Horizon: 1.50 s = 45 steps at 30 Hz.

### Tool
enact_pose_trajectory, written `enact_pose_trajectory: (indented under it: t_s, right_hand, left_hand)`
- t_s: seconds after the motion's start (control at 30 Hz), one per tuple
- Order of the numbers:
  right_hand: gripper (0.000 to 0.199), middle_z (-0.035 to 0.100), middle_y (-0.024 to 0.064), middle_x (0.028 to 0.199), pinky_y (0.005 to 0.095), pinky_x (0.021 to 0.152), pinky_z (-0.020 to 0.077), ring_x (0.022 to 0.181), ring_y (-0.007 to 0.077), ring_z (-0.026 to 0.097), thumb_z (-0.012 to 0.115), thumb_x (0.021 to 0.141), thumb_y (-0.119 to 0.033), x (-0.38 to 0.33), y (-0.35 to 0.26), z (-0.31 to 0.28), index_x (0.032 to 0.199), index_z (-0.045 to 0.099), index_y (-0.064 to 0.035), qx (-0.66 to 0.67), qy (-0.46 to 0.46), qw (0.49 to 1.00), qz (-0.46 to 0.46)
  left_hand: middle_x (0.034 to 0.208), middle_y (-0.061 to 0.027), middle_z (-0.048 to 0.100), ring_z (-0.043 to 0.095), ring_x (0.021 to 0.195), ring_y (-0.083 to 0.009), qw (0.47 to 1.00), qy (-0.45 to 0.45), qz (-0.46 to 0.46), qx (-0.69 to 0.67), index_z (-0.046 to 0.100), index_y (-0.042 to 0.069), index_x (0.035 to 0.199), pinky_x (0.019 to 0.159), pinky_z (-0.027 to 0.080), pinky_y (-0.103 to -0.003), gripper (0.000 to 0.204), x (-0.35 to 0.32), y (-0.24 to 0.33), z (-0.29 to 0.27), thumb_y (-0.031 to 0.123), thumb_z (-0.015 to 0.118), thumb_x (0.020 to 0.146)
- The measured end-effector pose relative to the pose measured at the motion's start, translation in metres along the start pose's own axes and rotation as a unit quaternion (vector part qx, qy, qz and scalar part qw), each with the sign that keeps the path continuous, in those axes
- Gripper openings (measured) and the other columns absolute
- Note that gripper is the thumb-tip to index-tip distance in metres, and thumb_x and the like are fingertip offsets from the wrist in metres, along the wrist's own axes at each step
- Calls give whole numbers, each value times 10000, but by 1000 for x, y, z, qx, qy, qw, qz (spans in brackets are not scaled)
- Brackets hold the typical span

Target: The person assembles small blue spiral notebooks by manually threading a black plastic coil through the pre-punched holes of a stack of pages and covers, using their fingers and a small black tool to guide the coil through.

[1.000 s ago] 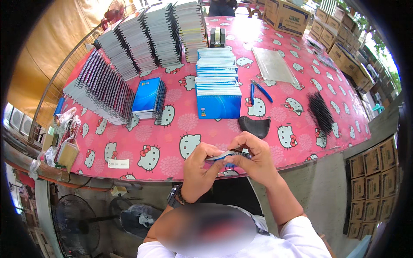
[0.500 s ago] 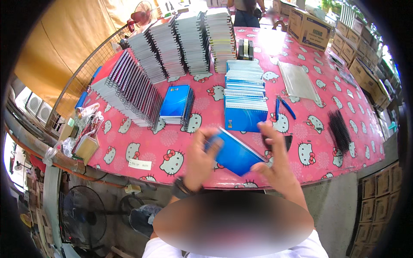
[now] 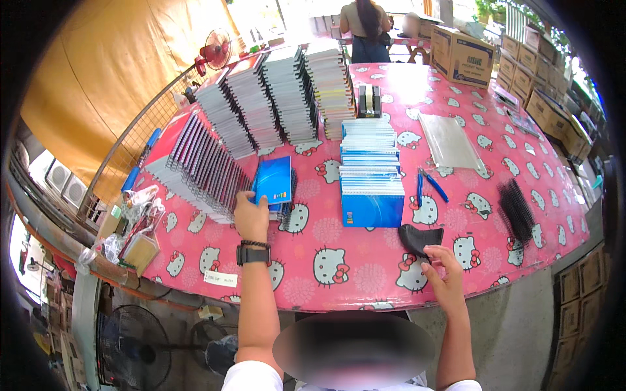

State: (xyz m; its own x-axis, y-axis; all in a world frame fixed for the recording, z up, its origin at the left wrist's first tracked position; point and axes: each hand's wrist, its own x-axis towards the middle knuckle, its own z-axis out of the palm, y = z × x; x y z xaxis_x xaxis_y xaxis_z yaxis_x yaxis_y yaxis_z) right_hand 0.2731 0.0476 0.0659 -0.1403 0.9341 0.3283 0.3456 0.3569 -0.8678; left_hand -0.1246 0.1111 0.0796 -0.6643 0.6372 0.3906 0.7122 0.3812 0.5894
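Observation:
My left hand (image 3: 253,218), with a dark watch on its wrist, grips the near edge of a blue notebook (image 3: 274,177). The notebook lies at a slight angle over a small pile of spiral-bound notebooks (image 3: 285,210). By the table's front edge my right hand (image 3: 446,277) is raised with its fingers loosely apart and holds nothing. A black curved piece (image 3: 420,239), whose kind I cannot make out, lies just beyond that hand. In the middle is a leaning row of blue-covered notebooks (image 3: 373,210) with their edges fanned towards me.
Tall stacks of bound books (image 3: 289,98) and a red-covered spiral stack (image 3: 202,171) stand at the left. Blue-handled pliers (image 3: 434,186), a clear plastic sheet (image 3: 447,142) and black binding coils (image 3: 515,212) lie to the right. A carton (image 3: 462,57) and a person (image 3: 366,29) are farther back.
The blue notebook has gone from between both hands in front of me to the small pile at the left, carried by my left hand. My right hand has let go of it.

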Motion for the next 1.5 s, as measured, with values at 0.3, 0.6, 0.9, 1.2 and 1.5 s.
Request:
enact_pose_trajectory:
  t_s: [0.3,0.6,0.9,1.2,1.5]
  right_hand:
    - [186,599,86,1059,241,719,447,857,132,561,608,831,-34,-2,31,18,1016,626,-13,21,17,999,-17]
    - [162,612,88,1053,265,782,445,929,161,552,609,818,-14,0,34,15,977,639,-26,62,149,987,-17]
    - [181,605,84,1045,267,753,458,909,150,570,624,814,-19,-6,44,14,994,631,-32,108,147,983,25]
    - [191,629,79,862,314,722,463,825,203,571,614,803,-91,47,99,-119,991,638,-62,-182,304,935,17]
    - [228,577,79,932,418,772,475,944,284,553,727,720,-194,81,144,-163,883,607,-90,-508,171,840,80]
  left_hand:
    - [1174,-259,555,518,1101,-399,996,37,56,-67,491,-29,1206,906,414,-470,415,11,-40,17,223,549,882]
    - [1290,-250,481,436,1220,-361,955,221,192,32,487,4,1248,1020,321,-464,433,-8,-6,14,225,559,883]
    - [1040,-83,625,553,1026,-262,865,-55,491,-89,637,88,1039,874,405,-399,308,-82,125,84,168,689,747]
    - [930,-103,654,616,880,-272,892,-258,304,-214,629,42,958,781,466,-377,213,-70,123,33,69,673,752]
    - [894,-114,650,608,844,-291,848,-246,438,-168,640,53,925,757,440,-364,160,-135,89,-16,33,645,767]
